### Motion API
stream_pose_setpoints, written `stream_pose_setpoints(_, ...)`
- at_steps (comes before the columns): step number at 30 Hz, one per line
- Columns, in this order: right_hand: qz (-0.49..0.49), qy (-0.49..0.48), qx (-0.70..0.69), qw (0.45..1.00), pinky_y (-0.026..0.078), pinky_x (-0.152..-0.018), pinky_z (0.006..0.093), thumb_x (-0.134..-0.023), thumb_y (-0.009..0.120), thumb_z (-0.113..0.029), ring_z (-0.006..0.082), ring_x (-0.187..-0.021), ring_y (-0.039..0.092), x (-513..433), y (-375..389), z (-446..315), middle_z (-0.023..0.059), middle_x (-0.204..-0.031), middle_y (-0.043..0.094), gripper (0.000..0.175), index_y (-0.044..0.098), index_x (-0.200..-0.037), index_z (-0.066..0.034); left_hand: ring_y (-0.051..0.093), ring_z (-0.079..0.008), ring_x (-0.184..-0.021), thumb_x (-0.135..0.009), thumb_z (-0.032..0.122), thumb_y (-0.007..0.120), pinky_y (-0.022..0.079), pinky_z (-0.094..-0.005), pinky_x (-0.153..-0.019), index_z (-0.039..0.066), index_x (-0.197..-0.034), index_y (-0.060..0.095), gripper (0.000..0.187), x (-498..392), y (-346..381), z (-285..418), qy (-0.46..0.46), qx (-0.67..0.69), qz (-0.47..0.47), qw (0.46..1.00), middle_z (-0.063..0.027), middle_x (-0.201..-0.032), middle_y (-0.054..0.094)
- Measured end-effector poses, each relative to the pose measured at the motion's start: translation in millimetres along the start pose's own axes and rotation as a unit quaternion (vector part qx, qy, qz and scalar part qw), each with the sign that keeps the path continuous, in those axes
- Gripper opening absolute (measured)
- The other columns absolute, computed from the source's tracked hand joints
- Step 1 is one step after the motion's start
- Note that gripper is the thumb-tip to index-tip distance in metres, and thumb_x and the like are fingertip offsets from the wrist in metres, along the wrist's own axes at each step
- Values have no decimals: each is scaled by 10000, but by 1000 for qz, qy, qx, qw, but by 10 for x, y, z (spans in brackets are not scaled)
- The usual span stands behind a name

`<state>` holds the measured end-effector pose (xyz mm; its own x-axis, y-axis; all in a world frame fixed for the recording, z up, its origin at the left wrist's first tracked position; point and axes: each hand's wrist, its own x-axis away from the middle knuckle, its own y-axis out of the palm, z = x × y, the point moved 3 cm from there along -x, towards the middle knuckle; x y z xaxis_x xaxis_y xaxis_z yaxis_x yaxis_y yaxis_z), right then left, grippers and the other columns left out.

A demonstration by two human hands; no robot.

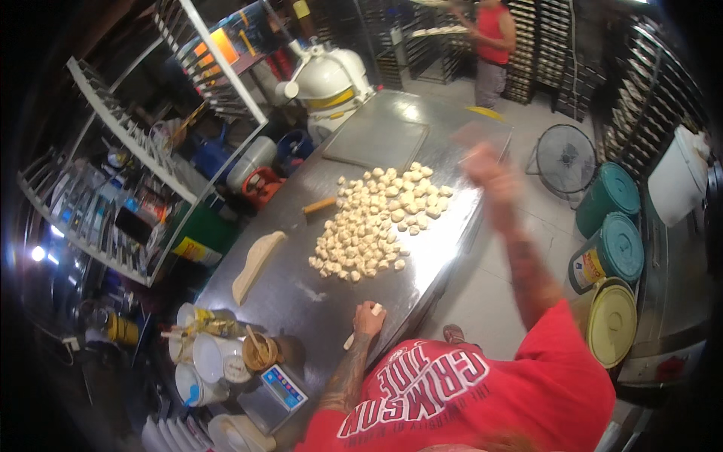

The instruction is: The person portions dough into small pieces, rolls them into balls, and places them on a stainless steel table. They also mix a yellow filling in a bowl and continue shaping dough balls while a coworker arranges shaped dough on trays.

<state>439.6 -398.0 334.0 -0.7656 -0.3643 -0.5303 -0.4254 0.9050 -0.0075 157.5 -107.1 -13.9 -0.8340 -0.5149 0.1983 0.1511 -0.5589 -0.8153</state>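
My left hand [367, 323] is closed around a thin dough rope [349, 341] on the metal table [339, 308]; pale dough shows at both sides of the fist. Stretched out over the table's right edge is my right hand [487, 166], blurred by motion. A blurred flat thing [473, 135], apparently a dough scraper, shows at its fingers. Beyond my left hand lies a broad heap of small cut dough pieces [361, 237]. A long dough log [258, 265] rests apart, to the left of them. Touching the heap's left side is a short wooden rod [319, 205].
A flat metal tray [378, 138] lies toward the far end. Digital scale [285, 389], white tubs [212, 359] and a brown jar [260, 351] crowd the near left. Lidded bins [613, 243] and a floor fan [565, 155] stand right. A mixer [330, 73] and another person [494, 34] are beyond.
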Motion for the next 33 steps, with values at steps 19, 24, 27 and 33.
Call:
stream_pose_setpoints(19,-489,212,170,828,571,-868,502,-1028,528,-657,423,-956,756,2292,2345,1996,251,-981,779,686,797,-1100,-31,699,-441,-1171,-873,191,745,543,-519,-1021,27,-1249,730,410,274,-303,0,-8,49,61,997,-289,-1214,733)
stream_pose_setpoints(24,-435,279,227,826,538,-1028,518,-1061,460,-634,460,-1127,715,2501,2468,2136,246,-1179,764,668,753,-1268,-71,673,-458,-1242,-971,316,633,537,-534,-1049,-8,-1255,729,442,277,-250,0,-65,-15,-108,992,-317,-1265,709)
stream_pose_setpoints(27,-449,289,239,811,514,-1090,522,-1079,442,-593,455,-1206,687,2537,2625,2239,233,-1261,748,630,736,-1311,-87,676,-477,-1229,-982,327,600,536,-559,-1037,-1,-1202,762,427,238,-203,4,-93,-32,-123,987,-317,-1236,720)
stream_pose_setpoints(33,-462,306,238,798,518,-1078,525,-1092,415,-574,444,-1214,688,2455,2536,2302,228,-1263,750,616,744,-1283,-89,676,-483,-1225,-970,322,619,529,-557,-1047,3,-1207,762,422,155,-199,58,-84,-77,-123,986,-299,-1233,732)
